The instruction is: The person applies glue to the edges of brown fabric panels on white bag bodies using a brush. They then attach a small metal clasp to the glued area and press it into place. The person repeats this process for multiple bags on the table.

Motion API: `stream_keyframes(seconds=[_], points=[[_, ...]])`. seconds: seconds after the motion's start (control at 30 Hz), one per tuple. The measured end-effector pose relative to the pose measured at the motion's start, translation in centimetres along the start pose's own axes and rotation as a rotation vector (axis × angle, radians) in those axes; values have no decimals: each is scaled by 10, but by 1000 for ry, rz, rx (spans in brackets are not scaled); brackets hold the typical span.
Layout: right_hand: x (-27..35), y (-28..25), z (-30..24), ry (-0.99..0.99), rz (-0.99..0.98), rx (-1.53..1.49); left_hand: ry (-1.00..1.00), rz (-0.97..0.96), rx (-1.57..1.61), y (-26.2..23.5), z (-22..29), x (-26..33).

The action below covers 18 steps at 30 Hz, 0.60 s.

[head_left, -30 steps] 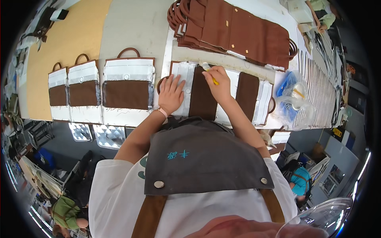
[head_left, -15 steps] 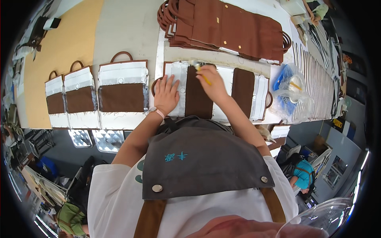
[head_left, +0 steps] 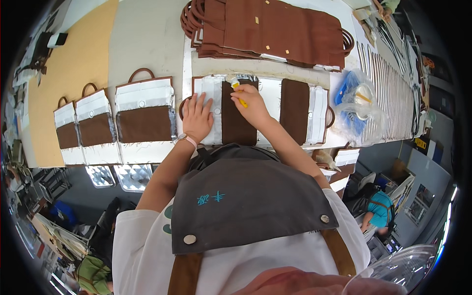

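Two hands [head_left: 197,118], one brush [head_left: 235,84], one panel [head_left: 239,123] beneath, three panels [head_left: 94,130] leftward

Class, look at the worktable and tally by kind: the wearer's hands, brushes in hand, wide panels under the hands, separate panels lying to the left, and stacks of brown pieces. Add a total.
Hands (left hand, right hand): 2
Brush: 1
Wide panel: 1
Panels to the left: 3
Stack of brown pieces: 1
Total: 8

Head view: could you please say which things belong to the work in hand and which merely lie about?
In use:
- yellow-handled tool, in the right hand
- brown-and-white panel, under the left hand

Apparently lying by:
- brown stack
- three handled panels
- clear plastic bag
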State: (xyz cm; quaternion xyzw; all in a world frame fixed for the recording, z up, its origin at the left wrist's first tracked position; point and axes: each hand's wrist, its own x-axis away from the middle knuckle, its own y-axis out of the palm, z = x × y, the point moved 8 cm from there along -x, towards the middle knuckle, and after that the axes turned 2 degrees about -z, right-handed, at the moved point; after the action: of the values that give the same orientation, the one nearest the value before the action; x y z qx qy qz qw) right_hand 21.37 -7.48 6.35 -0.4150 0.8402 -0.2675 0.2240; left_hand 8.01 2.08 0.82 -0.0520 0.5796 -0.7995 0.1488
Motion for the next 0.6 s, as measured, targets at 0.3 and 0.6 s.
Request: stream_keyframes(seconds=[0.3, 0.6], points=[[27, -85, 48, 190, 189, 58, 5, 16, -23, 2, 0, 2], [49, -134, 103, 313, 274, 75, -76, -47, -124, 15, -5, 4]])
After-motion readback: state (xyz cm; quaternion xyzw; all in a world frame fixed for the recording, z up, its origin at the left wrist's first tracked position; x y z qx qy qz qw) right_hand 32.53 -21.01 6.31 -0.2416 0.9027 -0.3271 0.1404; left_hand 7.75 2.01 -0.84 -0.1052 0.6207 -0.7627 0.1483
